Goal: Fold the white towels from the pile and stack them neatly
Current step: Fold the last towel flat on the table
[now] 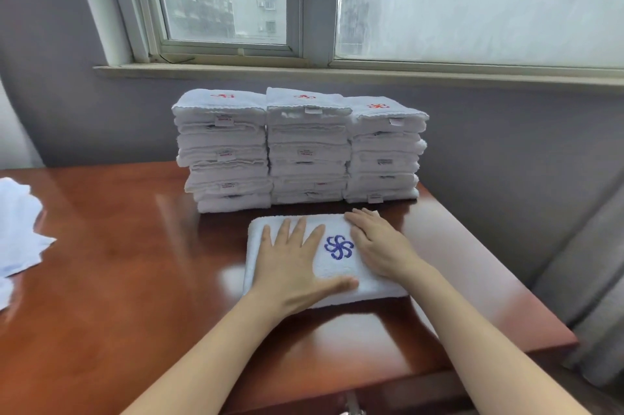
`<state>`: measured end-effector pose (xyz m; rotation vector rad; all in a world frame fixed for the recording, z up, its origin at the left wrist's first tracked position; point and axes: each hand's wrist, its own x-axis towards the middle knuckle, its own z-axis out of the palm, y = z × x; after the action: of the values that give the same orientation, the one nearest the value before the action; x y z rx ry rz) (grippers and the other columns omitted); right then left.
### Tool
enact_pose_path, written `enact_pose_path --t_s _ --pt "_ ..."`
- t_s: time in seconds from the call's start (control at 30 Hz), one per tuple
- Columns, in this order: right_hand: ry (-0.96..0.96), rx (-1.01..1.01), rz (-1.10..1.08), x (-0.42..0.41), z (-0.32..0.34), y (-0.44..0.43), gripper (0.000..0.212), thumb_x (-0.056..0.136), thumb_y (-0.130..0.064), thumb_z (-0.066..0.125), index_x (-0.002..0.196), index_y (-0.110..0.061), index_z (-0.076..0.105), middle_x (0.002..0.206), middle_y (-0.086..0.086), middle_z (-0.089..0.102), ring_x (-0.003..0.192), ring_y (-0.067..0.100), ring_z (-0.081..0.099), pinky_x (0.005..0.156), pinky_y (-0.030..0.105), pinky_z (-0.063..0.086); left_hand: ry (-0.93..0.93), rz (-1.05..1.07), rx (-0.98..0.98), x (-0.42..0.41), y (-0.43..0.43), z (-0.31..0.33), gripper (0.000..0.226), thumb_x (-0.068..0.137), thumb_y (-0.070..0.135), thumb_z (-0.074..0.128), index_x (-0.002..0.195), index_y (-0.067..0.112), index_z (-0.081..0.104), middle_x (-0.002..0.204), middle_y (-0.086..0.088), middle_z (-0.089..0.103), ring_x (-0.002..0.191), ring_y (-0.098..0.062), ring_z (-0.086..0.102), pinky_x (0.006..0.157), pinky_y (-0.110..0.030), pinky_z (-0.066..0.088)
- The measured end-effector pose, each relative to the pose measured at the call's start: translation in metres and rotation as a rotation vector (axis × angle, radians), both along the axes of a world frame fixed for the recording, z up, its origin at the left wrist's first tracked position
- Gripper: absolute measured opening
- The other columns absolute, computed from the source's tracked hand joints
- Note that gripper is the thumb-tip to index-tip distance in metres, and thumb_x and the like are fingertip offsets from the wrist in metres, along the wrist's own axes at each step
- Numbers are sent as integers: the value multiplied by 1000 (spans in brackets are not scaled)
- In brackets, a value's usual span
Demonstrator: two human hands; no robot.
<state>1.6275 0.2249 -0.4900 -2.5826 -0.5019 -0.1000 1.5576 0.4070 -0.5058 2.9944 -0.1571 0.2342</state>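
Note:
A folded white towel (341,274) with a blue embroidered flower lies flat on the wooden table (135,279), near the middle. My left hand (293,266) rests palm down on its left half, fingers spread. My right hand (381,245) lies flat on its right edge, fingers pointing away from me. Behind the towel stand three side-by-side stacks of folded white towels (304,151) with red embroidery on top. Unfolded white towels of the pile (17,232) show at the table's left edge, partly cut off.
A grey wall and a window sill (337,72) run behind the stacks. The table's right edge (506,279) drops off close to the stacks, with grey upholstery (580,296) beyond it. Bare wood lies between the pile and the folded towel.

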Motion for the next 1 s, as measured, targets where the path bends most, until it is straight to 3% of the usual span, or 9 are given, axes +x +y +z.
enact_pose_path --t_s 0.1,0.2,0.33,0.53,0.63,0.7,0.83,0.93,1.0 --pt "37 -67 -9 -1 1 3 48 103 -26 31 151 -25 35 161 -2 25 150 11 14 121 27 7 -1 -14 13 -2 7 0 124 52 104 13 156 37 7 166 0 -1 152 -23 -8 120 -52 -8" --pt "59 -139 -41 -9 5 8 50 102 -27 29 152 -26 31 161 -3 26 149 14 16 120 36 17 15 -66 3 -5 17 1 119 55 102 8 156 38 7 165 2 -2 151 -21 -9 120 -50 -8" --pt "77 -260 -62 -27 13 17 54 97 -34 32 150 -27 29 152 -1 37 142 21 25 109 44 29 10 -178 -43 -9 44 7 96 72 92 8 154 42 14 165 10 3 151 -10 -5 122 -41 -6" --pt "170 -311 -31 -52 32 25 59 85 -59 44 139 -36 41 119 -1 51 112 23 50 81 35 37 46 -253 -120 -18 100 24 80 78 83 45 148 45 35 160 18 21 147 5 6 122 -33 -4" --pt "296 -214 7 -66 40 32 62 76 -63 53 132 -39 43 110 -8 46 86 14 61 63 28 48 74 -135 -162 -26 122 31 84 71 83 54 144 44 42 160 15 24 149 -1 10 123 -37 0" --pt "454 -93 50 -72 44 37 64 72 -56 60 131 -35 43 111 -7 49 81 18 65 48 29 54 73 -20 -175 -33 130 35 86 71 81 58 145 42 40 160 10 24 148 -7 15 122 -35 7" --pt "656 74 144 -79 51 44 83 82 -37 61 152 -39 18 110 -6 55 67 14 62 49 29 54 81 208 -244 -51 135 37 83 77 74 58 149 41 32 150 8 41 138 -17 39 107 -37 39" --pt "599 150 116 -78 44 47 85 88 -28 59 155 -37 8 102 -7 55 75 10 60 54 25 54 136 338 -224 -63 129 34 79 86 67 51 152 28 29 146 1 48 131 -24 47 100 -38 45" --pt "575 220 111 -76 37 47 78 89 -21 57 154 -37 17 95 -10 60 79 7 62 58 21 53 178 329 -286 -71 124 35 69 91 54 51 151 26 31 135 1 56 124 -22 52 96 -34 47"
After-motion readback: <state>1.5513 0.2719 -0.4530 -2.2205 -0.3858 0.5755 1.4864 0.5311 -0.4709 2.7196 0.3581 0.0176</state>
